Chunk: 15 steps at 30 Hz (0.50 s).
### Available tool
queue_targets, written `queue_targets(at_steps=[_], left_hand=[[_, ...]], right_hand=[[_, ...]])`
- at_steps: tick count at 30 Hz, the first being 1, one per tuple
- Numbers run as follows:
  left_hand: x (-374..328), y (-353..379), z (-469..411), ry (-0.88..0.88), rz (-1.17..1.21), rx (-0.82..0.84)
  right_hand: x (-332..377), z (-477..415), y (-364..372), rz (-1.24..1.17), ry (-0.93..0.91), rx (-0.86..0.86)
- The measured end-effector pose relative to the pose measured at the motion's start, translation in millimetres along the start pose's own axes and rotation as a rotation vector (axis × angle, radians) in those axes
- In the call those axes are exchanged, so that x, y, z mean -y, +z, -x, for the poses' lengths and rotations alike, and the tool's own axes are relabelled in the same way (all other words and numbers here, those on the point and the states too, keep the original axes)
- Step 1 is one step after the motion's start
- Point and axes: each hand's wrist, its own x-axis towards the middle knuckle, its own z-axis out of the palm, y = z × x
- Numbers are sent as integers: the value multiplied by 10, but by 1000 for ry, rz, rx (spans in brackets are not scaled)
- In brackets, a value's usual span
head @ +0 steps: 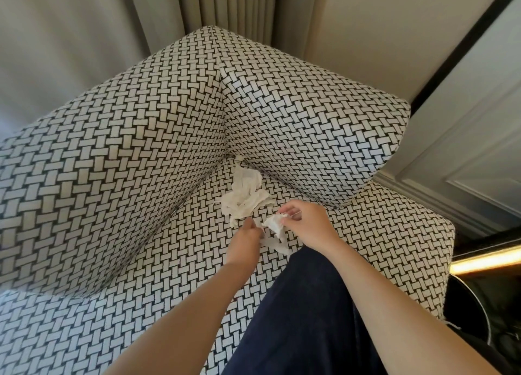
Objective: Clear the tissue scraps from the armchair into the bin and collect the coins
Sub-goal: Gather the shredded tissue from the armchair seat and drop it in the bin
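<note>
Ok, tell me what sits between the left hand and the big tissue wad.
Nothing visible: the left hand reaches the tissue wad from below across bare armchair seat. The right hand holds a separate scrap alongside.

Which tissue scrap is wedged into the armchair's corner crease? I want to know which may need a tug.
The large crumpled tissue: its twisted tip runs into the crease, while the small scrap sits between both hands.

Both hands are working over the armchair (141, 154) seat: the right hand (306, 223) is pinching a tissue scrap (275, 223), the left hand (246, 240) touching a crumpled tissue clump (245, 200) near the armchair's back corner.
</note>
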Motion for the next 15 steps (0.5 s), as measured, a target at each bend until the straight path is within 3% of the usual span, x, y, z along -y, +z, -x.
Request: queue_targets(at_steps=[5, 8, 11, 15], left_hand=[[126, -5, 26, 224, -440, -46], [184, 45, 35, 261, -455, -46], [177, 66, 64, 107, -317, -83], [36, -8, 158, -366, 396, -194]], right_hand=[[-1, -11, -59, -161, 59, -137], [-20, -4, -104, -279, 98, -207], [-38, 2, -142, -442, 146, -243], [-25, 15, -160, -486, 140, -223]])
